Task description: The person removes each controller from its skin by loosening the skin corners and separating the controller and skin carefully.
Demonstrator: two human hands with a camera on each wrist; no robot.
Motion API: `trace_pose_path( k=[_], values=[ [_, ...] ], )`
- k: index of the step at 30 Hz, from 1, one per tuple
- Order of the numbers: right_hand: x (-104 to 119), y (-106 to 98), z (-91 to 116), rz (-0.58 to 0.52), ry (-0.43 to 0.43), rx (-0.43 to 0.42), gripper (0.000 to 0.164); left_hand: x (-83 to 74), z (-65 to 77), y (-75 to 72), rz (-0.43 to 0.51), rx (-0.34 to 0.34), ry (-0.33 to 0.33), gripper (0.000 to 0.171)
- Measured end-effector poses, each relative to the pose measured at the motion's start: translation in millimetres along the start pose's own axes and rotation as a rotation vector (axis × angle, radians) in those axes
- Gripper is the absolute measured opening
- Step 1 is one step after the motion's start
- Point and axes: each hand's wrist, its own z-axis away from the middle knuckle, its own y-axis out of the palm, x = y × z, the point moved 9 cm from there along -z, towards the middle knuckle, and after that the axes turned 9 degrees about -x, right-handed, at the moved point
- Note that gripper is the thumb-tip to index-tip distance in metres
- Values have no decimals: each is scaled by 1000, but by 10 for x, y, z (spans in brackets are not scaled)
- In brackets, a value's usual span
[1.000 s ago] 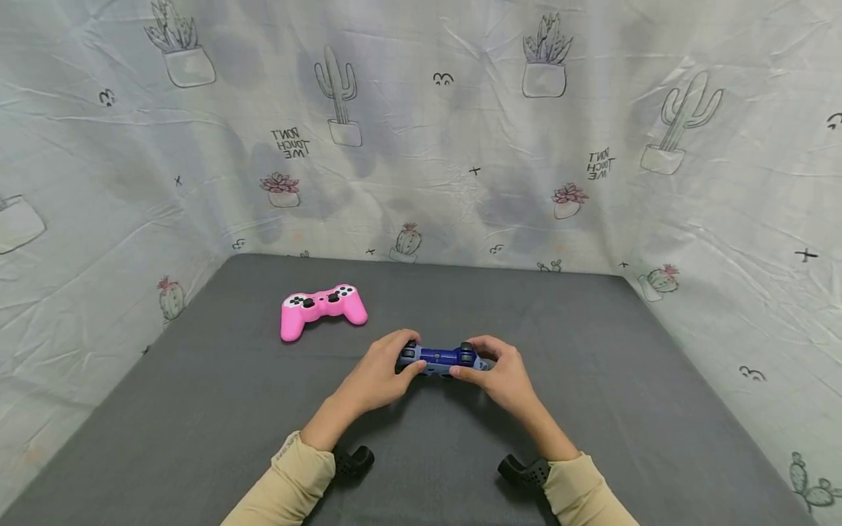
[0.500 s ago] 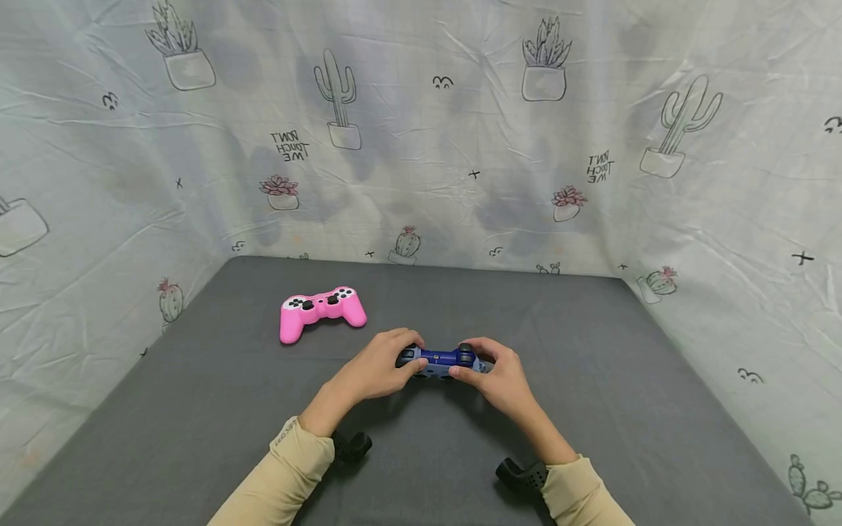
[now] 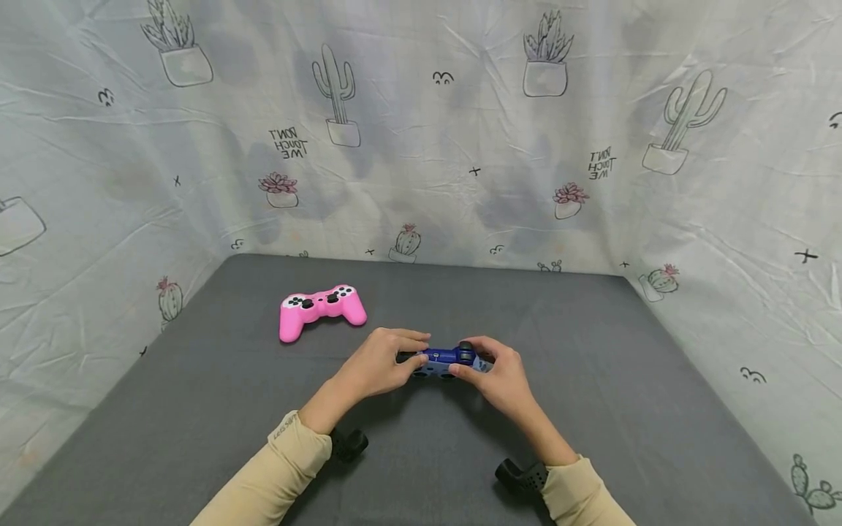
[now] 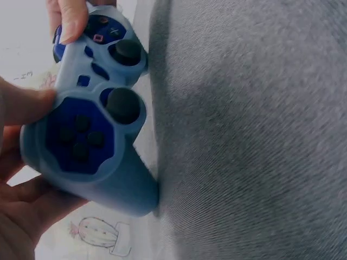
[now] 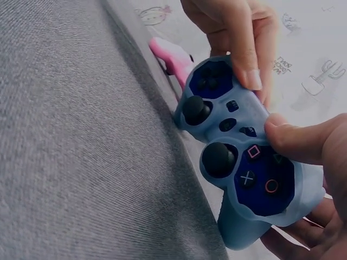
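Note:
A blue game controller (image 3: 439, 358) in a pale blue sleeve is held between both hands above the grey table. My left hand (image 3: 378, 365) pinches its left end, thumb on the near side and fingers behind. At the right end, my right hand (image 3: 503, 374) grips it the same way. The left wrist view shows the controller's (image 4: 87, 187) direction pad and sticks facing the wrist. In the right wrist view its handle (image 5: 241, 225) points down close to the cloth; whether it touches cannot be told. The shoulder buttons on the left are mostly covered by fingers.
A pink game controller (image 3: 322, 307) lies face up on the grey table (image 3: 559, 329), behind and left of my hands. White cloth (image 3: 421, 146) printed with cacti hangs at the back and both sides. Each wrist wears a black camera mount (image 3: 521, 476).
The left fingers have straightened a little and slid over the controller's upper left end, hiding the shoulder buttons there. My left forearm has shifted slightly left. The right hand has stayed put.

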Motion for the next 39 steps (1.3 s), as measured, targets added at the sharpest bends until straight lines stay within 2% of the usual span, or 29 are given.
trace_pose_path(
  k=[6, 11, 14, 18, 21, 23, 28, 35, 39],
  values=[
    [17, 5, 15, 10, -4, -20, 41, -76, -2, -45, -15, -129, 46, 15],
    [0, 4, 17, 20, 9, -23, 42, -103, 19, -50, -51, -217, 35, 14],
    [10, 13, 23, 25, 10, -16, 43, -96, 36, -58, -42, -239, 15, 13],
    [89, 47, 43, 38, -37, -3, 47, -88, 40, -71, 0, -226, 2, 13],
    [144, 55, 52, 47, -71, -26, 44, -84, 30, -88, 37, -224, -9, 12],
    [165, 51, 52, 55, -86, -55, 39, -72, 26, -108, 59, -247, -23, 12],
    [178, 52, 46, 65, -85, -100, 36, 15, 43, -145, 133, -354, -94, 11],
    [176, 72, 52, 65, -71, -102, 35, 207, 176, -240, 187, -551, -298, 10],
    [192, 72, 68, 72, -78, -103, 34, 269, 228, -267, 199, -599, -382, 10]
  ],
)
